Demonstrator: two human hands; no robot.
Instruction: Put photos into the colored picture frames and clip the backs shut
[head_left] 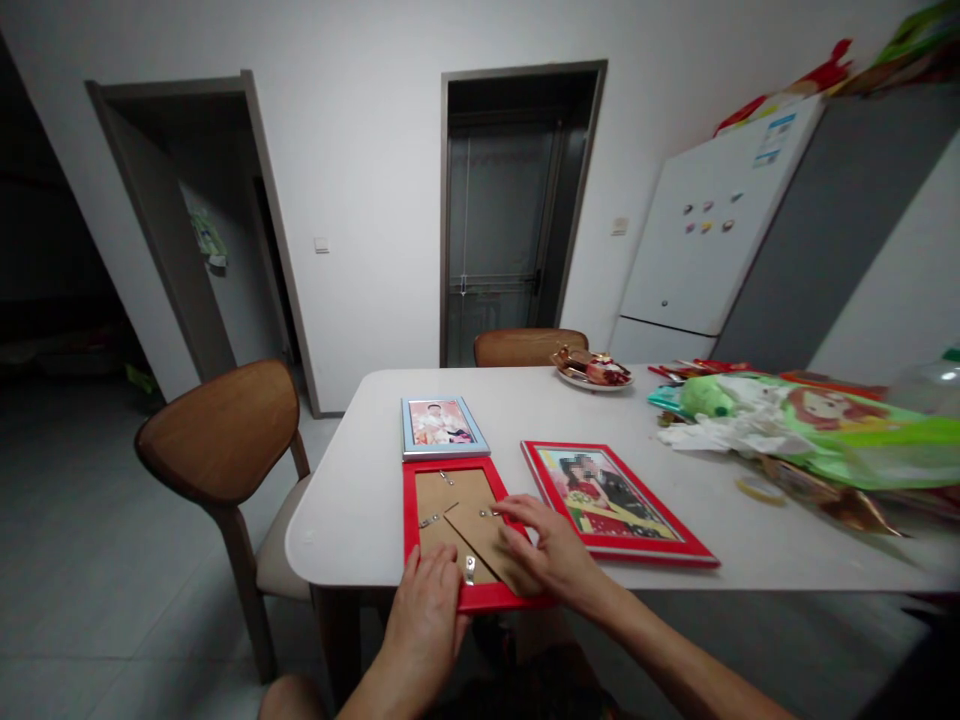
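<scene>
A red picture frame lies face down at the table's front edge, its brown backing board and small metal turn clips showing. My left hand is closed over its lower left corner, fingers on top and the thumb at the front edge. Over the frame's right side is my right hand, with bent fingers spread apart and fingertips by the right metal clip. A light blue picture frame with a photo touches its far edge. To the right, another red picture frame lies face up with a photo of two people.
The white table holds a plate with wrapped items, a green plastic bag, crumpled tissue and a tape roll. Wooden chairs stand left and behind. A fridge is at the back right.
</scene>
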